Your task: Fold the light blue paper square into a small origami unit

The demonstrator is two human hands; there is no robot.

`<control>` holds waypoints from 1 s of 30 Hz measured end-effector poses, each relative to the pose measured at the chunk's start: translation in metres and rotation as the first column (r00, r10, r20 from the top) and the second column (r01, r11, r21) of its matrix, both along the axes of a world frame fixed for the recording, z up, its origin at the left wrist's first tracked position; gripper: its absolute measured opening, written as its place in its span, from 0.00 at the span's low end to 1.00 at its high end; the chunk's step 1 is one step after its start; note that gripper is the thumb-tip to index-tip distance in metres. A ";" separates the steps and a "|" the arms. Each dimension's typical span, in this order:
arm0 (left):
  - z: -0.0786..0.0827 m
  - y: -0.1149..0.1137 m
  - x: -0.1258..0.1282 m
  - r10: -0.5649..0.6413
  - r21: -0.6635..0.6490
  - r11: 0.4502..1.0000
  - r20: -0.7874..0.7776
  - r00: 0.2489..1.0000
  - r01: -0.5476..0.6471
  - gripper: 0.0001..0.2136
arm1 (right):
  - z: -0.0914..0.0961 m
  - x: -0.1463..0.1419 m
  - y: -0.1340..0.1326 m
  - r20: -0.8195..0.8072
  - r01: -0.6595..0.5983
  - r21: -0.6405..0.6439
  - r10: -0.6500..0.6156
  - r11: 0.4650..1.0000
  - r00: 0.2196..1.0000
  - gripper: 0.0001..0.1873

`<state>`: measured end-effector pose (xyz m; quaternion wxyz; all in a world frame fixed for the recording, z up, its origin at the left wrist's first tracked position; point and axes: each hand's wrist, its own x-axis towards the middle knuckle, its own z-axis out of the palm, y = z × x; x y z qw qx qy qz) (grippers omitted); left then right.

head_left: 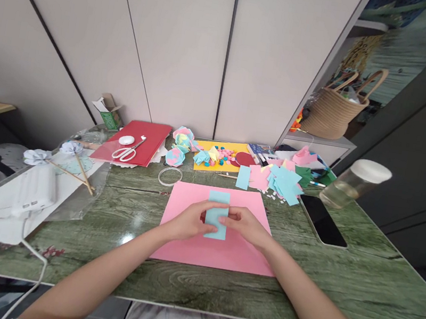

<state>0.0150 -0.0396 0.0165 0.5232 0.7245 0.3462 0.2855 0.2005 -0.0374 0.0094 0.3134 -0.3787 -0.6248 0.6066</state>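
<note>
A light blue paper rectangle is held over a pink sheet that lies flat on the table in front of me. My left hand grips the paper's left edge, thumb on the near face and fingers behind or along it. From the other side my right hand pinches its right edge, thumb tip on the face. Whether the paper touches the pink sheet I cannot tell. Behind the sheet lie loose light blue paper pieces, pink paper pieces and a single light blue rectangle.
Scissors rest on a red folder at the back left, near a tape roll. Paper balls and a yellow sheet stand at the back. To the right are a phone and a bottle; a white power bank lies left.
</note>
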 end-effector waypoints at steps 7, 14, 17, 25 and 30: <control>-0.001 -0.005 0.005 0.099 -0.188 0.980 0.207 0.973 -0.060 0.42 | -0.001 -0.002 0.000 -0.027 0.087 0.000 -0.087 0.996 0.996 0.13; -0.014 0.000 0.009 0.215 -0.278 0.947 0.178 0.960 -0.160 0.32 | -0.003 -0.008 -0.002 -0.035 0.185 0.084 -0.183 0.979 0.983 0.13; -0.012 0.001 0.007 0.177 -0.247 0.958 0.117 0.977 -0.145 0.22 | -0.003 -0.007 -0.001 -0.049 0.238 0.114 -0.233 0.965 0.971 0.14; -0.012 -0.002 0.009 0.142 -0.186 0.975 0.082 0.987 -0.124 0.17 | -0.013 -0.010 -0.001 0.013 0.277 0.066 -0.278 0.959 0.960 0.13; -0.022 0.000 0.012 0.212 -0.161 0.967 0.073 0.974 -0.198 0.15 | -0.016 -0.015 -0.003 0.011 0.251 0.054 -0.252 0.966 0.968 0.13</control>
